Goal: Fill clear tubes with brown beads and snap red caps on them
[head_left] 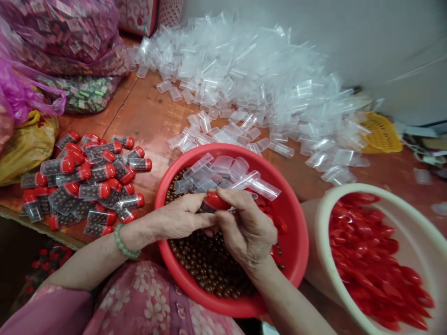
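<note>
Pink blouse (150,288): flowered, at the near edge of the bench (136,111).
Left hand (179,216): a bracelet (120,242) of pale green beads round the wrist; thumb and fingers pinch one end of a capped tube (215,201).
Right hand (247,228): thumb and forefinger bent inward, pinching the same tube at its red end; the other fingers curl, partly hidden.
Capped tube: between both hands, above the middle of the red basin (303,246); fingers cover most of it.
Red basin: overlaps the bench's near edge; what bears it is hidden.
Brown balls (209,265): loose across the basin's floor.
Red caps (280,226): by the basin's right wall.
Clear sleeves (223,167): a small heap inside the basin's far rim.
Cream bucket (323,232): just right of the basin, with more red caps inside.
Filled tubes (94,190): red-capped, piled at the bench's near left corner.
Yellow bag (26,149): on the bench's left edge, near that pile.
Purple bag (73,37): toward the far left corner, bulging with small packs.
Yellow basket (382,135): toward the bench's right edge.
Sleeve heap (244,70): clear plastic, spread along the far edge, against the wall (384,37).
</note>
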The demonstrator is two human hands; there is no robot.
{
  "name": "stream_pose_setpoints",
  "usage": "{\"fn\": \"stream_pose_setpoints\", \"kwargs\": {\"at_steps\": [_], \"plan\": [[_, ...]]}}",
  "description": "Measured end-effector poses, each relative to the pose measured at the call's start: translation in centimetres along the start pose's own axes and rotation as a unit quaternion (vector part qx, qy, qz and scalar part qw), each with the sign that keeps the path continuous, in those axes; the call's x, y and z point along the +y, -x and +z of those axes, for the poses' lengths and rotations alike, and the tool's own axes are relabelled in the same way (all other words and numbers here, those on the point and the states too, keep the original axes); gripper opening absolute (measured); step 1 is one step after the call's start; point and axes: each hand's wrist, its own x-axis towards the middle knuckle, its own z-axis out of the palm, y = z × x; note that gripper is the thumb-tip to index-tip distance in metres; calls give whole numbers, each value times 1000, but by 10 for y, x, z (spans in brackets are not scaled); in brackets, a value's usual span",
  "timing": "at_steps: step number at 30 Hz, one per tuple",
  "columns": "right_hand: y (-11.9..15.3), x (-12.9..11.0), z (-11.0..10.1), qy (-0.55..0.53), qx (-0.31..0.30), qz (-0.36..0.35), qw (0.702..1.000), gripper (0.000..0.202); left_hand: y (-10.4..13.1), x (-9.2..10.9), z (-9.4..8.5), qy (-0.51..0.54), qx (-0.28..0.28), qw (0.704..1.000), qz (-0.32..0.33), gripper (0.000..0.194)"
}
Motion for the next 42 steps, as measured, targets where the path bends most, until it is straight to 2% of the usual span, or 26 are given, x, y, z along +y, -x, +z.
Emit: {"fn": "stream_pose_setpoints", "kwargs": {"at_steps": [2,4,8,17,19,22,25,26,28,29,30,31,33,34,37,40,42], "plan": [[-1,1,0,66,-55,-40,995,64,1,0,-1,44,6,999,0,34],[-2,1,1,132,-76,-59,987,83,0,0,-1,95,3,995,-14,42],[-3,-1,3,200,-52,-100,973,74,-1,-2,-2,171,-18,985,-28,46],[-7,-5,3,212,-25,-137,967,66,1,-3,-4,181,-54,981,-34,42],[-7,-5,4,212,-22,-132,968,68,0,-3,-5,183,-51,981,-43,46],[-8,-4,4,201,-40,-120,972,74,-3,-1,-5,192,-31,978,-75,62],[-14,-1,-7,157,-57,-90,982,77,-6,0,-5,201,20,975,-94,72],[-16,0,-12,140,-28,-57,988,75,-7,0,-4,202,45,974,-90,72],[-19,3,-21,125,105,28,986,68,-7,2,-2,204,92,971,-78,66],[-20,4,-24,134,167,51,975,66,-7,2,-1,205,111,970,-72,63],[-19,6,-25,157,182,40,970,68,-7,2,0,205,123,969,-67,61],[-18,7,-25,183,154,4,971,72,-7,3,0,204,131,968,-60,59],[-15,8,-22,215,29,-80,973,80,-7,3,1,200,141,968,-44,57],[-14,7,-20,211,-5,-96,973,83,-7,2,0,200,141,969,-42,56],[-13,5,-14,173,14,-80,982,83,-8,2,-1,206,102,971,-65,57],[-16,3,-9,157,-39,-101,982,76,-11,5,-1,215,56,971,-85,63],[-17,3,-6,157,-65,-115,979,71,-13,6,0,224,50,970,-80,62]]}}
